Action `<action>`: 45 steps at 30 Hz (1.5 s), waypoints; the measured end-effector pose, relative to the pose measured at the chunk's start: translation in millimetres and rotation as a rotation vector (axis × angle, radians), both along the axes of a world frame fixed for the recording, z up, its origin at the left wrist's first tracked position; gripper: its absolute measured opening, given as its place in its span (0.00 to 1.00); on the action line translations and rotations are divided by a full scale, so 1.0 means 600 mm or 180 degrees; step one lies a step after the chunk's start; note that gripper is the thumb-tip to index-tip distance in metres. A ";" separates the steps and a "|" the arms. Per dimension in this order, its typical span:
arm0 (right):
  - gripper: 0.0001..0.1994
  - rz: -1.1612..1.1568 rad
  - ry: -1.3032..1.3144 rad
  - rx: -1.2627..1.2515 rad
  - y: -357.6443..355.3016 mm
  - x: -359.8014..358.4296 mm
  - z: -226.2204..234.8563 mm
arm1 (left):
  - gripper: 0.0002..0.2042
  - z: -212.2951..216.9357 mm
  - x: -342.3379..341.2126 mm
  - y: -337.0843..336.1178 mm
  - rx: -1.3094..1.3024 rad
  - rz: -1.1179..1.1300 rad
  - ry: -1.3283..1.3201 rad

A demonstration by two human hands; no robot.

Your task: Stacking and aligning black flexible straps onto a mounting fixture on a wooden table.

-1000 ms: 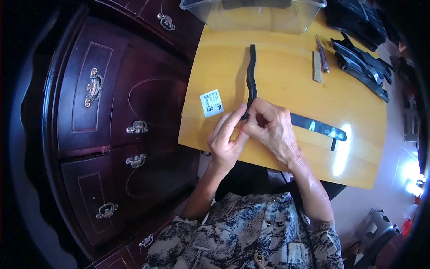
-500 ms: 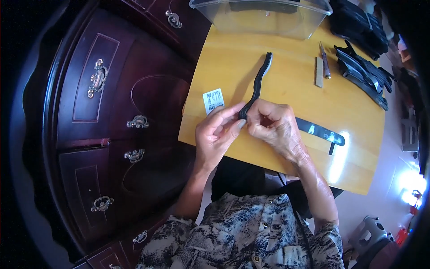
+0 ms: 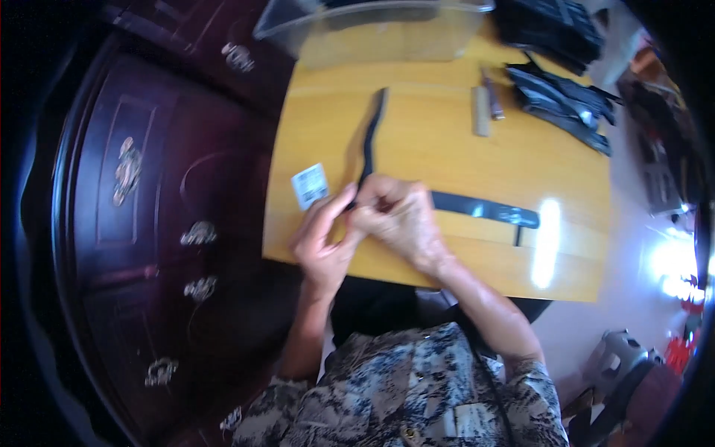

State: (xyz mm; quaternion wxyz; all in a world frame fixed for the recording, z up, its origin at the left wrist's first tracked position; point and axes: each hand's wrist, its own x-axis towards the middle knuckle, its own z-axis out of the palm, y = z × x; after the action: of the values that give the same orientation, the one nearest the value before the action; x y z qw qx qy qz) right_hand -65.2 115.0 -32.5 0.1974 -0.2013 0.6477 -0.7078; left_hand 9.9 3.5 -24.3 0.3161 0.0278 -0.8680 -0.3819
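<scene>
Both hands meet over the near left part of the table. A narrow black strap (image 3: 369,138) runs away from them, bent in a slight wave. My left hand (image 3: 325,242) has its thumb and fingers closed at the strap's near end. Next to it, my right hand (image 3: 402,220) is curled in a pinch on the same end. The fingers cover that end, and blur hides its detail. A white printed label (image 3: 310,186) lies just left of the strap. Right of my right hand rests a wider, glossy black strap (image 3: 484,208), with a short black strip (image 3: 518,236) beside it.
A clear plastic bin (image 3: 380,45) stands at the table's (image 3: 424,112) far edge. Further right lie a flat beige bar (image 3: 481,112), a thin pointed tool (image 3: 491,93), bundled black straps (image 3: 562,104) and a black packet (image 3: 550,33). A dark wooden cabinet (image 3: 123,223) borders the left.
The whole view has shifted, so the table and hands appear further left, and the picture is blurrier. Both hands keep their pinch on the narrow strap's near end.
</scene>
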 end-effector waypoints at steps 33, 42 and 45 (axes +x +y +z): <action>0.08 0.0541 0.0460 0.0456 -0.005 -0.015 0.001 | 0.16 -0.022 0.025 -0.037 0.1810 -0.0488 -0.0371; 0.08 0.0322 0.0222 0.0438 -0.026 0.001 0.004 | 0.18 -0.029 0.018 -0.027 0.0923 0.0047 -0.0146; 0.08 0.0334 -0.0006 0.0365 -0.030 -0.003 0.006 | 0.17 -0.032 0.013 -0.026 0.1309 0.0049 -0.0058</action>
State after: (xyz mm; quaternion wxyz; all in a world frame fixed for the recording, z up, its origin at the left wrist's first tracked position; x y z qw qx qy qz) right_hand -66.8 96.9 -28.7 0.2460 -0.2226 0.6756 -0.6584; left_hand 17.9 -12.3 -43.3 0.2989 0.1018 -0.7743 -0.5484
